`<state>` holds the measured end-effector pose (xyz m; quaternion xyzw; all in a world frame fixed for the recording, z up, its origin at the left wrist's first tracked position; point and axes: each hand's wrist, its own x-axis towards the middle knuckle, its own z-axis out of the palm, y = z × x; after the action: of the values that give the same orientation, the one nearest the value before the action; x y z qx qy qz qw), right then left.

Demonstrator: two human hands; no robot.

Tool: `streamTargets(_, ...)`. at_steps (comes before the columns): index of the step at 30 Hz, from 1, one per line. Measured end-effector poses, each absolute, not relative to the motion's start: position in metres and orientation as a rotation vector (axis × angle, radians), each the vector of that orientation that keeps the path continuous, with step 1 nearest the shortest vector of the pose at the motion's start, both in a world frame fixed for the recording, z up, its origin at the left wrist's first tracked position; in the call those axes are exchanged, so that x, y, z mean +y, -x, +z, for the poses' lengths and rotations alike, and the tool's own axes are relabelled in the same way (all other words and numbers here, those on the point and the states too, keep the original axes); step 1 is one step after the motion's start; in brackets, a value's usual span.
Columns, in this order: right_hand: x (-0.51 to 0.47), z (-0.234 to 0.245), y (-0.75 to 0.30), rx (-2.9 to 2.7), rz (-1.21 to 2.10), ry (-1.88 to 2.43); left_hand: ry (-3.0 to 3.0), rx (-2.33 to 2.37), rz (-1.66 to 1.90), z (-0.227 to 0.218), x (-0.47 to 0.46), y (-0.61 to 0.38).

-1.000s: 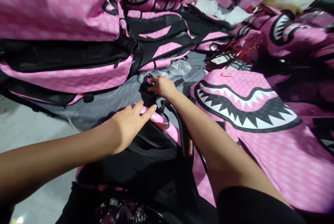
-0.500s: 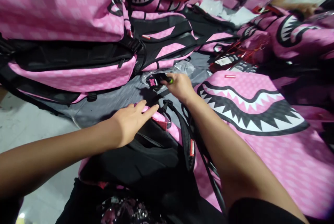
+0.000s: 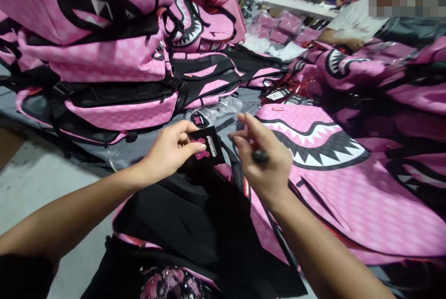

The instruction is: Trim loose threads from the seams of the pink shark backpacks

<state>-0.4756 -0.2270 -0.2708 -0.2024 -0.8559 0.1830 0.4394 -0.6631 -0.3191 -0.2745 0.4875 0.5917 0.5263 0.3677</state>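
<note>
My left hand (image 3: 170, 150) pinches a small black card tag (image 3: 207, 146) with pink print, held above the backpack in front of me. My right hand (image 3: 266, 159) hovers just right of the tag with a thin dark tool (image 3: 260, 156) tucked in its fingers; the forefinger and thumb are spread toward the tag. Beneath both hands lies a pink backpack (image 3: 195, 215) with its black back panel and straps facing up.
Stacked pink checkered backpacks (image 3: 104, 62) with shark-mouth prints rise at the left and back. Another one (image 3: 334, 164) lies flat at the right, face up. A clear plastic bag (image 3: 218, 108) with more tags sits behind the hands. Another person's arm (image 3: 343, 39) is far right.
My right hand drew back from the plastic bag toward me. My left hand lifted off the backpack's top and now holds the black tag. The view tilted up.
</note>
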Motion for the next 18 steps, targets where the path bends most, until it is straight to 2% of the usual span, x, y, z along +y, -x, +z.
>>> streamTargets(2,-0.231,-0.265,0.472,-2.143,0.794,0.665,-1.325,1.577,1.436,-0.276,-0.324,0.661)
streamTargets(4,-0.235,-0.261,0.471,-2.245,0.955,0.688,-1.429,1.576,1.478,-0.277,-0.327,0.659)
streamTargets(9,-0.241,-0.261,0.475,-2.242,0.643,0.655,-1.679,1.582,1.494,-0.281,-0.329,0.657)
streamTargets(15,-0.234,-0.257,0.465,-2.207,1.044,0.875,-1.491,1.578,1.482,-0.289,-0.320,0.668)
streamTargets(18,-0.207,-0.267,0.465,-2.009,0.767,1.084,-1.336,1.636,1.560,-0.287,-0.311,0.678)
